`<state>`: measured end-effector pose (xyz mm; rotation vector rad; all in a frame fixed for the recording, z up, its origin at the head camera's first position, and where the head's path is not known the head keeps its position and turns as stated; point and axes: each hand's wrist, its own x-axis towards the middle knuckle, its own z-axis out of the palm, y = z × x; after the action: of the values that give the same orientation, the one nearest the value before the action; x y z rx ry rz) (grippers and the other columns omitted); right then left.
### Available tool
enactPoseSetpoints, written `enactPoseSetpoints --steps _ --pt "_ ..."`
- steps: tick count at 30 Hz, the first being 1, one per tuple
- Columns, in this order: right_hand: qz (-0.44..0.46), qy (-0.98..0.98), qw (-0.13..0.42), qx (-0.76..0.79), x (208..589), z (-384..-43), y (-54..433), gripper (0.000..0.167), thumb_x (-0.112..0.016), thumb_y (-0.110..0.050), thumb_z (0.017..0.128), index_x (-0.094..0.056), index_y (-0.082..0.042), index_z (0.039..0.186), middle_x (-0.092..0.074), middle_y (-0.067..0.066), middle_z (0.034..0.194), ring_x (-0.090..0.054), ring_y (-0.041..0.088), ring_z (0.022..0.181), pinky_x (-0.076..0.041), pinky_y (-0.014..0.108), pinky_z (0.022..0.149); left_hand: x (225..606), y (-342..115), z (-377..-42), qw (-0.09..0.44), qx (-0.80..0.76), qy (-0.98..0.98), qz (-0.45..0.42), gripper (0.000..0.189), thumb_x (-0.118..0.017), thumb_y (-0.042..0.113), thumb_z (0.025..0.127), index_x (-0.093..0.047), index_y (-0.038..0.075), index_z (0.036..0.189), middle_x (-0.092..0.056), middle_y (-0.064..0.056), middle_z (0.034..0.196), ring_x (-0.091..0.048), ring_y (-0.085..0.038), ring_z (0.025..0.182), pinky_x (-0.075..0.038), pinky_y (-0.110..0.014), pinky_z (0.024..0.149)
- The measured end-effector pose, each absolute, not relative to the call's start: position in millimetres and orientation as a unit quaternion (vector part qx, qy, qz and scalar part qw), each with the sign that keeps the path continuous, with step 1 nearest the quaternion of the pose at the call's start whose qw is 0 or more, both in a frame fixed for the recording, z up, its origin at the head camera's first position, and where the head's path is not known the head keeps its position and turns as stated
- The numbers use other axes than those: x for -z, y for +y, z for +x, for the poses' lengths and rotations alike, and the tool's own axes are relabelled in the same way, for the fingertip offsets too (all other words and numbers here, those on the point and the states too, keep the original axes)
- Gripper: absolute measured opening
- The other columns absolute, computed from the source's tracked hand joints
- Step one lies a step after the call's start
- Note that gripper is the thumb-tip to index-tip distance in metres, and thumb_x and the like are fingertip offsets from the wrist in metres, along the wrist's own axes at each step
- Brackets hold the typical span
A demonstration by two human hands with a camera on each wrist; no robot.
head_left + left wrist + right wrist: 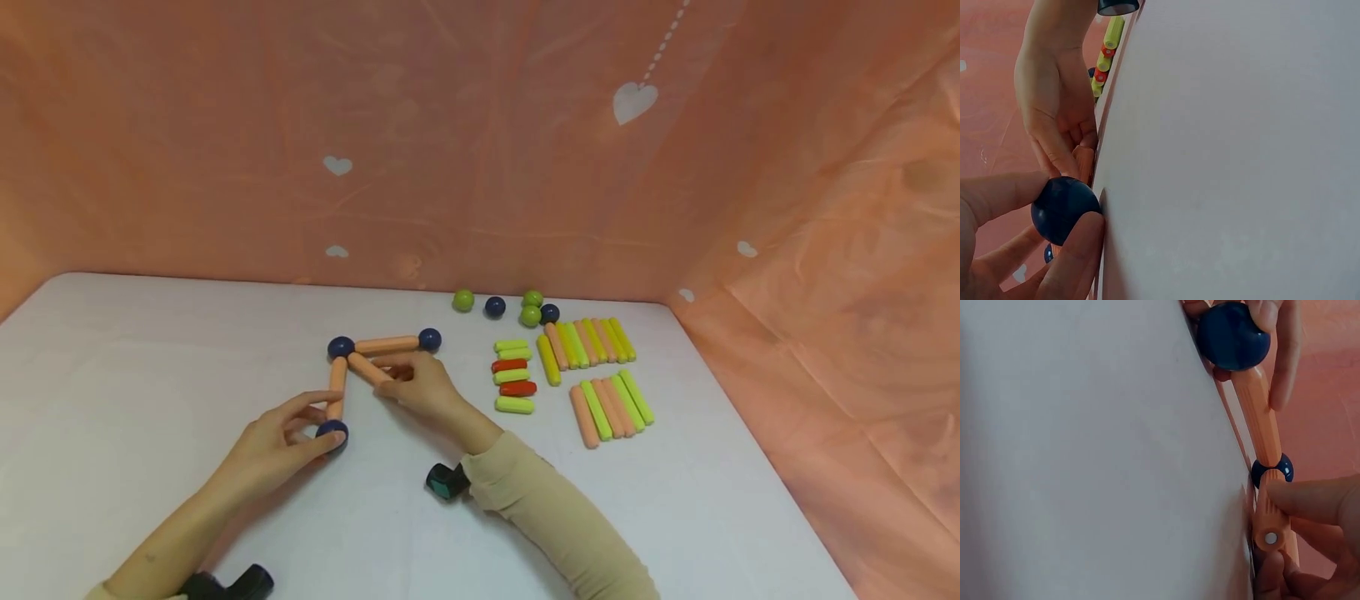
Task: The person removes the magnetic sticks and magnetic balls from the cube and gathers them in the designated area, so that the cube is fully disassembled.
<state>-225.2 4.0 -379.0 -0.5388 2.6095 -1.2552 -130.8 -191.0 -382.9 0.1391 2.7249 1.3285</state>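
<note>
Three orange sticks meet at a dark blue corner ball point(341, 347) on the white table. One orange stick point(387, 344) runs right to another blue ball point(430, 339). A second orange stick point(337, 379) runs toward the near blue ball point(332, 434). My left hand point(273, 442) pinches that near ball between thumb and fingers, one finger lying along its stick. My right hand point(423, 385) pinches the third orange stick point(369, 368), whose far end is against the corner ball. In the right wrist view this stick's free end point(1270, 538) shows a small silvery disc.
Short yellow-green and red sticks point(514, 389) lie in a column to the right. Longer orange, yellow and green sticks point(588, 343) form two rows beyond them. Loose green balls point(463, 301) and blue balls point(495, 307) sit near the back edge. An orange curtain point(480, 167) hangs behind.
</note>
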Motion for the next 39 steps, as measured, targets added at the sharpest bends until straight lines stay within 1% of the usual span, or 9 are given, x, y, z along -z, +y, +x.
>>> enactPoseSetpoints --steps 2,5,7,14,20,26,28,35,39 --pt "-0.193 0.882 0.095 0.418 378.8 -223.2 6.6 0.03 -0.071 -0.012 0.086 -0.07 -0.012 0.117 -0.068 0.005 0.091 -0.052 0.006 0.073 -0.041 0.016 0.061 382.5 -189.9 -131.3 0.046 -0.432 0.899 0.047 0.059 -0.07 0.037 0.087 -0.048 0.014 0.138 -0.063 -0.02 0.118 -0.064 -0.015 0.077 -0.04 -0.028 0.066" --pt "-0.202 0.878 0.097 0.423 378.5 -219.5 9.9 0.029 -0.069 -0.011 0.087 -0.07 -0.011 0.117 -0.068 0.005 0.09 -0.051 0.006 0.073 -0.041 0.016 0.064 382.5 -189.2 -130.9 0.036 -0.419 0.906 0.046 0.058 -0.069 0.038 0.087 -0.05 0.013 0.136 -0.064 -0.019 0.117 -0.066 -0.023 0.091 -0.041 -0.028 0.068" --pt "-0.202 0.876 0.097 0.428 378.2 -216.9 12.8 0.028 -0.069 -0.011 0.087 -0.07 -0.011 0.116 -0.066 0.004 0.09 -0.051 0.006 0.073 -0.041 0.016 0.064 382.5 -189.6 -130.5 0.037 -0.421 0.905 0.044 0.059 -0.069 0.038 0.087 -0.05 0.013 0.136 -0.064 -0.02 0.118 -0.065 -0.026 0.094 -0.04 -0.028 0.068" --pt "-0.206 0.856 0.135 0.454 372.7 -206.1 38.7 0.028 -0.068 -0.013 0.088 -0.069 -0.012 0.116 -0.066 0.003 0.103 -0.051 0.009 0.081 -0.043 0.017 0.068 384.8 -194.2 -131.9 0.059 -0.431 0.899 0.045 0.061 -0.068 0.039 0.088 -0.046 0.016 0.141 -0.061 -0.021 0.123 -0.067 -0.016 0.088 -0.042 -0.032 0.073" --pt "-0.202 0.841 0.135 0.484 372.6 -199.7 70.4 0.027 -0.068 -0.017 0.089 -0.069 -0.013 0.116 -0.066 0.002 0.112 -0.054 0.011 0.091 -0.047 0.023 0.078 385.8 -194.7 -133.8 0.056 -0.42 0.904 0.048 0.062 -0.067 0.042 0.089 -0.045 0.016 0.141 -0.061 -0.021 0.124 -0.062 -0.036 0.109 -0.044 -0.038 0.076" --pt "-0.182 0.85 0.108 0.483 367.4 -191.3 98.3 0.027 -0.071 -0.021 0.087 -0.07 -0.016 0.114 -0.066 0.0 0.11 -0.055 0.012 0.094 -0.047 0.026 0.08 386.0 -195.9 -134.2 0.061 -0.421 0.904 0.048 0.063 -0.066 0.044 0.088 -0.045 0.017 0.141 -0.06 -0.02 0.124 -0.065 -0.028 0.102 -0.044 -0.042 0.078" --pt "-0.172 0.851 0.096 0.487 365.5 -188.9 106.6 0.027 -0.072 -0.019 0.086 -0.07 -0.014 0.113 -0.067 0.002 0.108 -0.057 0.013 0.092 -0.047 0.026 0.079 385.8 -196.7 -133.7 0.062 -0.419 0.905 0.047 0.063 -0.066 0.045 0.088 -0.045 0.018 0.14 -0.061 -0.019 0.124 -0.063 -0.027 0.103 -0.043 -0.04 0.078" --pt "-0.145 0.854 0.052 0.497 363.0 -184.8 137.2 0.032 -0.073 -0.014 0.085 -0.068 -0.006 0.115 -0.066 0.009 0.106 -0.058 0.015 0.088 -0.048 0.026 0.079 386.3 -199.7 -134.9 0.073 -0.428 0.9 0.045 0.065 -0.066 0.045 0.088 -0.043 0.017 0.142 -0.06 -0.02 0.125 -0.066 -0.012 0.083 -0.038 -0.03 0.074" --pt "-0.131 0.865 0.04 0.484 365.5 -182.1 157.4 0.031 -0.072 -0.013 0.084 -0.068 -0.006 0.114 -0.067 0.01 0.106 -0.056 0.015 0.088 -0.047 0.025 0.078 387.2 -199.1 -135.4 0.072 -0.422 0.902 0.045 0.065 -0.066 0.046 0.088 -0.044 0.017 0.141 -0.06 -0.019 0.124 -0.064 -0.012 0.088 -0.038 -0.03 0.073"
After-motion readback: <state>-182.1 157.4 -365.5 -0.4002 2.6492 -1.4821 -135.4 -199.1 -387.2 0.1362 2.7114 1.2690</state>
